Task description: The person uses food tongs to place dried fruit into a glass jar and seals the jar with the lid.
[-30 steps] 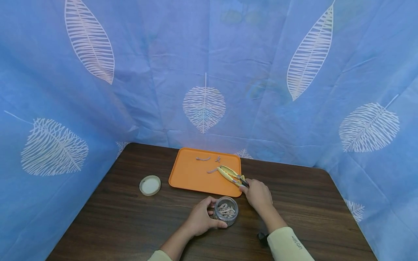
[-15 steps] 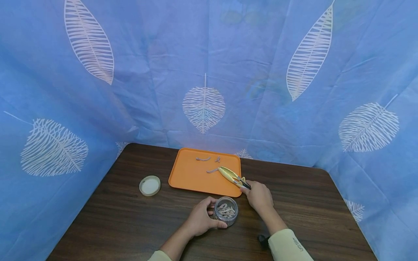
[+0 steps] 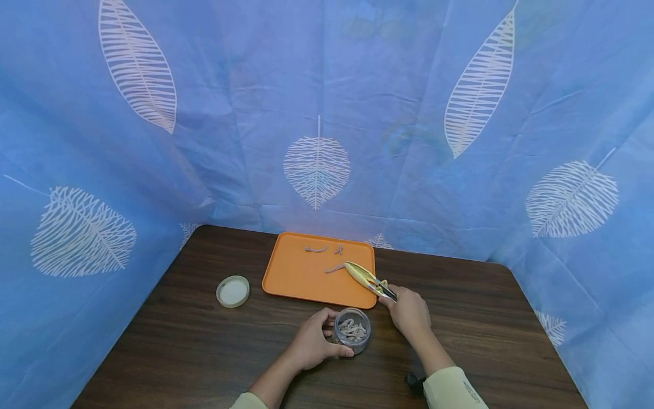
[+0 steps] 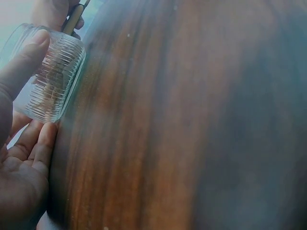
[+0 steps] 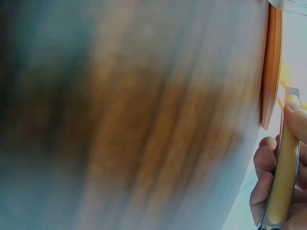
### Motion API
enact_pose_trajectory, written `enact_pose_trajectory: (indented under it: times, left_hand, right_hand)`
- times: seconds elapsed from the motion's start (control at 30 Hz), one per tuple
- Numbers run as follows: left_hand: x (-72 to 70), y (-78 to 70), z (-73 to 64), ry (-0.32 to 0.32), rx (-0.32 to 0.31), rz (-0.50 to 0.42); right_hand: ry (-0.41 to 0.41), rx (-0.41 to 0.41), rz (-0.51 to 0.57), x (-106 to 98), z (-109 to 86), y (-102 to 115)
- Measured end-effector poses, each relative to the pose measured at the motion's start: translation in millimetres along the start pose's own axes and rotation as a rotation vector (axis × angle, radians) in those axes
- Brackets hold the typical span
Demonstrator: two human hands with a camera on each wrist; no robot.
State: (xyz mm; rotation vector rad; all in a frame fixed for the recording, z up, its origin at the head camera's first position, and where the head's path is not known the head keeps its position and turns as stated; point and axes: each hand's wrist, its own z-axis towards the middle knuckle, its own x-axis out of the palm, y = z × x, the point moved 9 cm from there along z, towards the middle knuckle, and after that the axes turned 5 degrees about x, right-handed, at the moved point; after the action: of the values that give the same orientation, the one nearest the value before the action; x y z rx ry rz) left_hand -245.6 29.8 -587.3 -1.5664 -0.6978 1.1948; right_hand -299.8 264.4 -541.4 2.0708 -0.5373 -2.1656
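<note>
My left hand [image 3: 311, 341] holds a clear ribbed jar [image 3: 352, 331] upright on the table, thumb on the near side and fingers behind. Inside the jar lie pale, wrinkled strips [image 3: 352, 329]. In the left wrist view the jar [image 4: 55, 76] stands between thumb and fingers. My right hand [image 3: 409, 309] grips yellow tongs [image 3: 364, 277] over the right part of an orange tray [image 3: 296, 287]. The tongs' closed tips pinch the end of a thin greyish strip [image 3: 334, 268]. In the right wrist view, the yellow handle [image 5: 283, 177] lies between thumb and curled fingers.
Further back on the tray are a curved strip [image 3: 315, 249] and a small crossed piece [image 3: 339, 250]. A round jar lid [image 3: 233, 291] lies left of the tray on the dark wooden table [image 3: 204, 346]. Blue leaf-patterned cloth [image 3: 245, 142] hangs behind and at both sides.
The tongs have closed on the strip's end and shifted slightly right with my right hand, the strip's held end rising. My left hand and the jar stay in place.
</note>
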Motion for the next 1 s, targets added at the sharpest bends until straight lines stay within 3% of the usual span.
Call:
enact_pose_trajectory:
  times: [0.57, 1.0]
  left_hand:
    - [0.9, -0.7, -1.4, 0.003, 0.001, -0.007]
    - [0.6, -0.4, -1.9, 0.005, -0.002, -0.013]
  right_hand:
    - [-0.013, 0.007, 0.057, -14.6, -17.5, -15.6]
    - [-0.053, 0.021, 0.079, -32.2, -41.5, -26.8]
